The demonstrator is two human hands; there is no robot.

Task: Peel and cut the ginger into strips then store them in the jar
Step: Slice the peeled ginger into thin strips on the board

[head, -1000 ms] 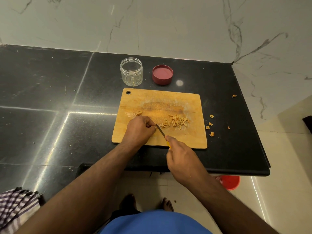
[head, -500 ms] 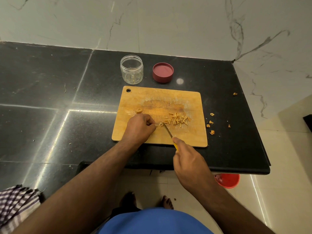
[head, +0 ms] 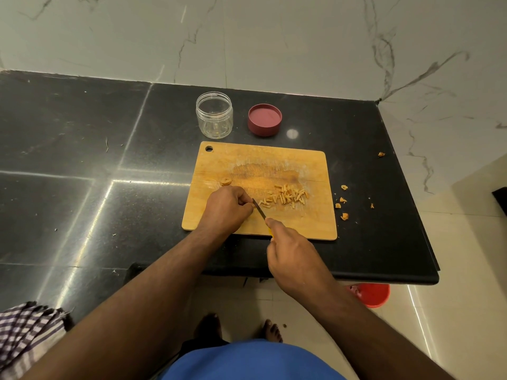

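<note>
Wooden cutting board (head: 310, 171) on the black tabletop (head: 82, 165) carries ginger strips (head: 285, 197). Left hand (head: 227, 208) fingers curl, pinching a ginger piece; right hand (head: 295, 259) grips the knife (head: 259, 208). No readable writing on the open jar (head: 214, 115).

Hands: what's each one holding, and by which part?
Right hand grips the knife by its yellow handle. Left hand is curled by the blade, presumably on ginger; that piece is hidden.

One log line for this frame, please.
stage: slicing ginger | left hand: pinning piece | right hand: yellow-handled knife | clear plastic jar: open
</note>
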